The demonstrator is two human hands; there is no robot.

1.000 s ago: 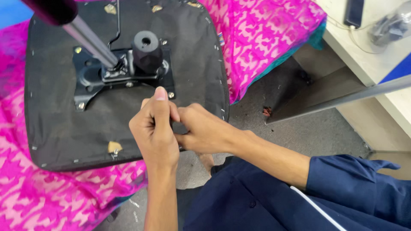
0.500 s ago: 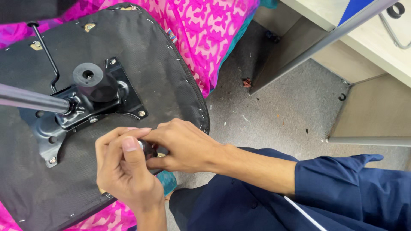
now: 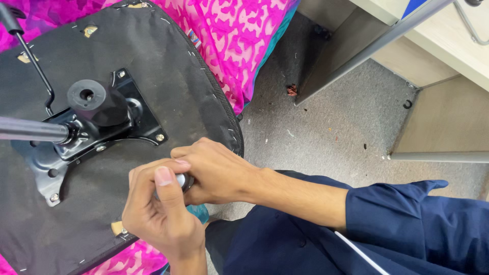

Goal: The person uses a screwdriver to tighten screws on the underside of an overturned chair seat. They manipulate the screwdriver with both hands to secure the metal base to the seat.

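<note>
Both hands meet over the near edge of the upturned black seat base (image 3: 153,66), which rests on pink patterned cloth (image 3: 239,35). The left hand (image 3: 160,216) is curled shut, thumb laid over a small silvery rounded part (image 3: 182,180); the right hand (image 3: 216,170) closes round the same part from the other side, so each is equally near. What the part is I cannot tell, it is mostly hidden. The metal mounting plate (image 3: 91,135) and its lever (image 3: 28,130) lie up-left, apart from the hands

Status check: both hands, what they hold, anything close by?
Left hand and right hand pinch small silver part. Over upturned seat base. Metal mechanism close.
</note>
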